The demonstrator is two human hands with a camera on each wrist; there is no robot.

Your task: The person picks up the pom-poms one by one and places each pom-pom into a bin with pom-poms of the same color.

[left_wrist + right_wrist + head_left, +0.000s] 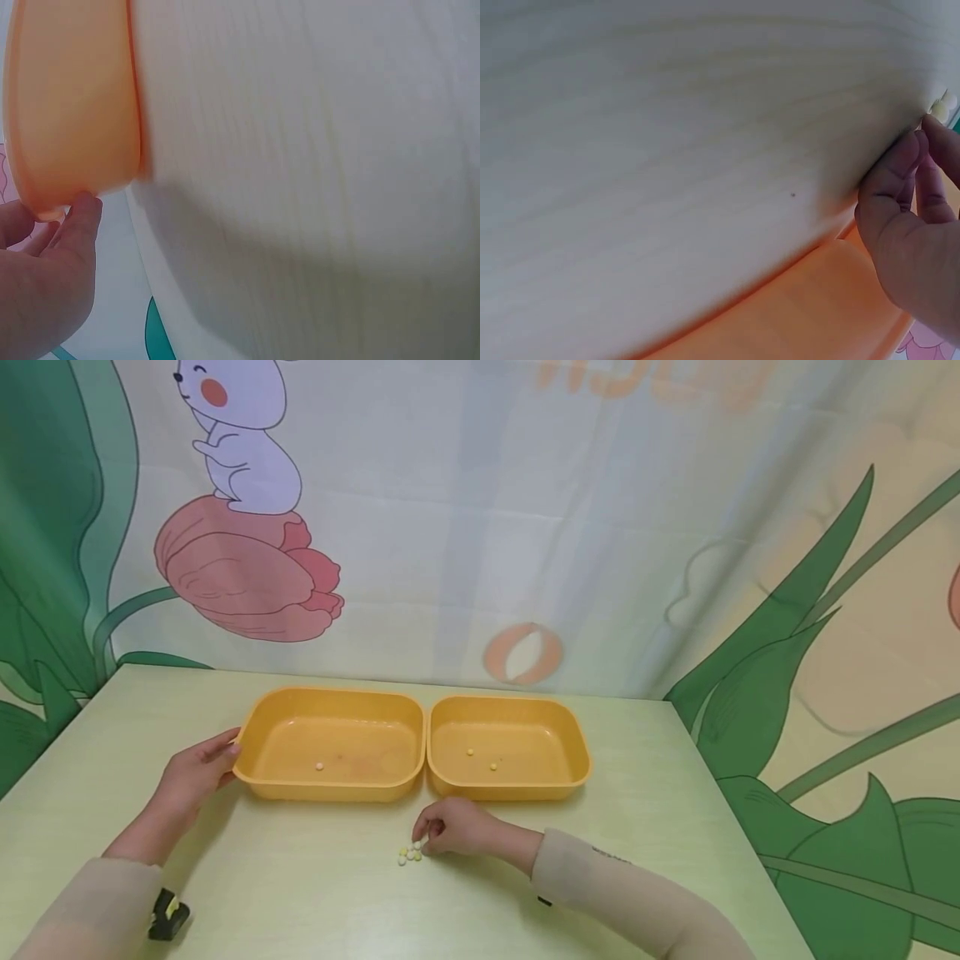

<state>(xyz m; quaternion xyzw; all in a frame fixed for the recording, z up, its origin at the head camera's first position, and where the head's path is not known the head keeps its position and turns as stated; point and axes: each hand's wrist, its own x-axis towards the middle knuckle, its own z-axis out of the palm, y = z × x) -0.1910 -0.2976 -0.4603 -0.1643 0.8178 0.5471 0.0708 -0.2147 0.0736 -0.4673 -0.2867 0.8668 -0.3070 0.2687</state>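
Observation:
In the head view two yellow plastic trays stand side by side, the left tray (330, 792) wider than the right tray (510, 792). My left hand (197, 777) grips the left tray's outer end, thumb and fingers at its rim, as the left wrist view also shows. One whitish bead (319, 767) lies in the left tray; a yellowish bead (470, 752) and another (493, 767) lie in the right. My right hand (459, 827), fingers bent, touches down at a small pile of white and pale yellow beads (410, 855). Whether a bead is between its fingertips cannot be told.
The pale wooden table (300, 893) carries everything. Behind it hangs a printed curtain (420, 527), close to the table's back edge. A black wrist strap piece (168, 916) shows by the left sleeve (105, 906).

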